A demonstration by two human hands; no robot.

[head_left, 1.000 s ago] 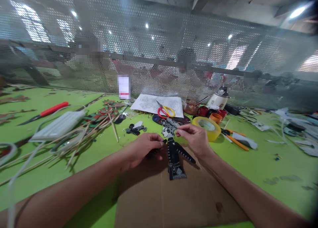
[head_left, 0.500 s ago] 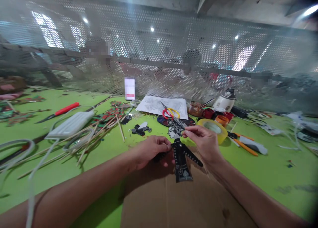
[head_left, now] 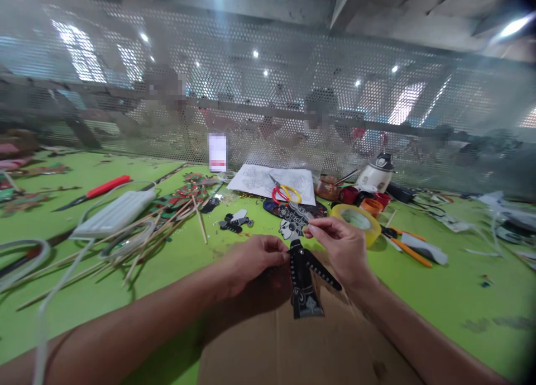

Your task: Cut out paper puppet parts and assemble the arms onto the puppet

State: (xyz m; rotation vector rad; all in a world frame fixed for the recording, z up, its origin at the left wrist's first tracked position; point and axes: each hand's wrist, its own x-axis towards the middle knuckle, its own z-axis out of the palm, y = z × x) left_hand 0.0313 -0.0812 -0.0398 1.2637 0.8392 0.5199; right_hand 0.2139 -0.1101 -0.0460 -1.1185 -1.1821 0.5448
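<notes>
Left hand (head_left: 259, 257) pinches black figure body (head_left: 301, 281) at shoulder; right hand (head_left: 343, 245), yellow tape roll (head_left: 374, 232) just beside it, pinches patterned head piece (head_left: 292, 219).

A white ceiling light (head_left: 516, 26) glares upper right. Soft shadow darkens the flat brown cardboard (head_left: 243, 354); the grey perforated screen (head_left: 243, 114) looks hazy.

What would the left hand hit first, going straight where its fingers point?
Probably the cut-out figure's black torso: the left hand points rightward at it and seems to touch its edge, though depth is hard to judge.
</notes>
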